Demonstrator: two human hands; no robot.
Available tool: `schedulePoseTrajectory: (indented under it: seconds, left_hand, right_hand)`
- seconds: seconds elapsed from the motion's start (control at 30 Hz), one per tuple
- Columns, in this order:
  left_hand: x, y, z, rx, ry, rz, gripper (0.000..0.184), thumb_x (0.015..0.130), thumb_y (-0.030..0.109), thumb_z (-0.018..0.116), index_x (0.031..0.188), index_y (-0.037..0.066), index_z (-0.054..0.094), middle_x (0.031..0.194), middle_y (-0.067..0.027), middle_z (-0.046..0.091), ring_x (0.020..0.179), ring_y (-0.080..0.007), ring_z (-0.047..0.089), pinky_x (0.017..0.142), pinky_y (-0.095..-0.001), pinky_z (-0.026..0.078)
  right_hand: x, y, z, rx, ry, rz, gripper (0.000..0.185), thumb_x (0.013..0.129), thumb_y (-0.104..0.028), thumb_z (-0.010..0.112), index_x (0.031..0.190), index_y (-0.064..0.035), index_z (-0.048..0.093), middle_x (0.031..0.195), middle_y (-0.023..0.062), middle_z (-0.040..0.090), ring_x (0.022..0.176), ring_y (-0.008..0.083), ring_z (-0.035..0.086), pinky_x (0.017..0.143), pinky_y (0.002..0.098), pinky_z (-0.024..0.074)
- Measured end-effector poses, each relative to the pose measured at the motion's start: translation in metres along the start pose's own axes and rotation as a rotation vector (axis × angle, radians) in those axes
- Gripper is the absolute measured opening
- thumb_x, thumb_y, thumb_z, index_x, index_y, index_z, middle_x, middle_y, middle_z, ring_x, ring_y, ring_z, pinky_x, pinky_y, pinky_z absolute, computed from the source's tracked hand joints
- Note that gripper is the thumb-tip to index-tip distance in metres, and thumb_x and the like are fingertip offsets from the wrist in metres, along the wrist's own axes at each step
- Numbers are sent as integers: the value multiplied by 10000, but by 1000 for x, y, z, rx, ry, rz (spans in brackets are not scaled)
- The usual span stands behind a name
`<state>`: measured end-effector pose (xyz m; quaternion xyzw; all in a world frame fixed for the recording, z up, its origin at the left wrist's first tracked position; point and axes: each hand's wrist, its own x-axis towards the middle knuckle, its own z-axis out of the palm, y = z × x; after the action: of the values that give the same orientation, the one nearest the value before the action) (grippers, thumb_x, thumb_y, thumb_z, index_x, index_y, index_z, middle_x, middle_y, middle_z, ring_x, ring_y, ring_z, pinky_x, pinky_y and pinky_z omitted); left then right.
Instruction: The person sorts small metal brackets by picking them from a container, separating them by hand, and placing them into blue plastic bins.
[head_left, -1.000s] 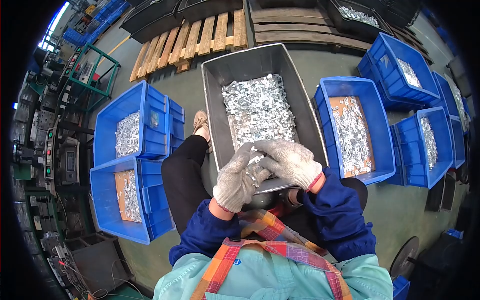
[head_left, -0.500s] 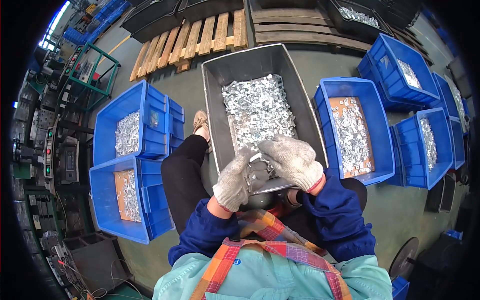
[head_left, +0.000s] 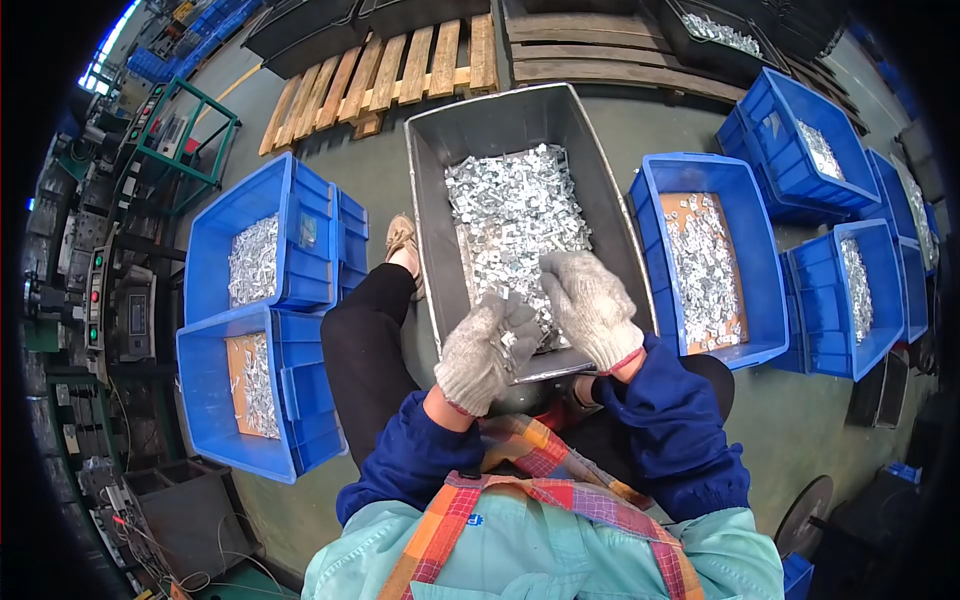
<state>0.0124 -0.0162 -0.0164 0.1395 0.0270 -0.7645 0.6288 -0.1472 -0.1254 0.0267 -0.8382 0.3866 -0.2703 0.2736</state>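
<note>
A large dark grey bin (head_left: 430, 230) stands between my legs, holding a heap of small shiny metal parts (head_left: 515, 205). My left hand (head_left: 480, 355), in a whitish knit glove, is at the bin's near end, palm partly up, with its fingers curled around a few small metal parts (head_left: 508, 340). To its right, my gloved right hand (head_left: 595, 308) hangs over the heap near the bin's right wall. Its fingers are bent together and point down and left; whatever they hold is hidden.
At my right is a blue crate (head_left: 765, 300) with metal parts over brown cardboard, with more blue crates (head_left: 815, 310) beyond. Two blue crates (head_left: 300, 385) stand at my left. Wooden pallets (head_left: 400, 75) lie behind the bin. Machines (head_left: 130, 310) line the far left.
My hands have moved apart. The right one has shifted right and slightly up from the left, which has turned and keeps metal parts in its fingers.
</note>
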Motion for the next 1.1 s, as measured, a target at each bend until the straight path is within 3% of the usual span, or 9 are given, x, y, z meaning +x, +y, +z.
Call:
schedulePoseTrajectory:
  seconds: [0.1,0.23,0.27,0.4,0.47,0.6,0.87,0.97,1.1]
  left_hand:
    - [1,-6,42,114,552,234,384,1054,306,552,1296,13,500,1174,-169,603,998,-289,651,773,-373,595]
    - [0,9,4,36,126,180,382,1078,340,469,1276,16,508,1267,-211,607,1148,-373,630,985,-547,558]
    - [-2,9,-2,11,203,202,382,1080,341,457,1288,26,514,1309,-229,589,1168,-386,621,993,-561,546]
    - [0,4,19,84,288,284,382,1074,347,479,1298,38,507,1316,-207,588,1168,-380,613,936,-526,560]
    - [1,1,21,100,286,294,413,1066,364,508,1328,46,476,1341,-183,572,1119,-354,625,860,-472,580]
    - [2,1,17,147,187,363,332,1044,284,557,1259,33,535,1301,-191,583,1195,-370,587,990,-524,532]
    - [-3,-3,25,158,140,295,337,1022,266,608,1246,20,556,1234,-156,601,1127,-316,603,986,-458,528]
    - [3,-6,-27,425,308,502,325,1013,212,620,1267,13,583,1228,-128,630,1123,-252,614,969,-391,526]
    - [-2,5,0,917,513,657,345,987,134,604,1311,13,596,1143,-76,674,968,-155,642,831,-267,520]
  right_hand:
    - [1,-13,-10,227,67,39,263,947,-195,626,1144,-30,685,1101,196,703,1065,381,657,892,435,534]
    - [10,-26,-31,341,-499,-1,385,913,-260,662,1230,-41,667,1130,197,701,1015,324,689,855,406,537]
    - [12,-35,-34,365,-656,90,407,903,-298,664,1221,-44,668,1106,208,699,1027,355,678,866,421,530]
    - [-9,-18,-1,288,-439,-173,300,933,-278,634,1128,-56,689,1071,203,684,1021,398,653,866,463,522]
    - [-10,-11,6,238,-447,-126,303,933,-274,639,1127,-47,688,1074,206,685,1022,397,654,872,455,522]
    - [0,-16,-10,350,-482,18,293,936,-248,632,1125,-33,693,1053,207,692,1015,383,661,875,430,523]
    - [-2,-18,-1,493,-521,163,279,928,-235,641,1100,-24,702,838,113,688,754,193,661,693,344,516]
    - [1,-21,-4,587,-524,342,259,928,-239,645,1059,-26,707,777,70,661,664,150,632,603,310,495]
    - [9,-26,-24,813,-526,643,254,930,-252,650,1026,-23,707,711,12,612,565,82,568,507,260,443]
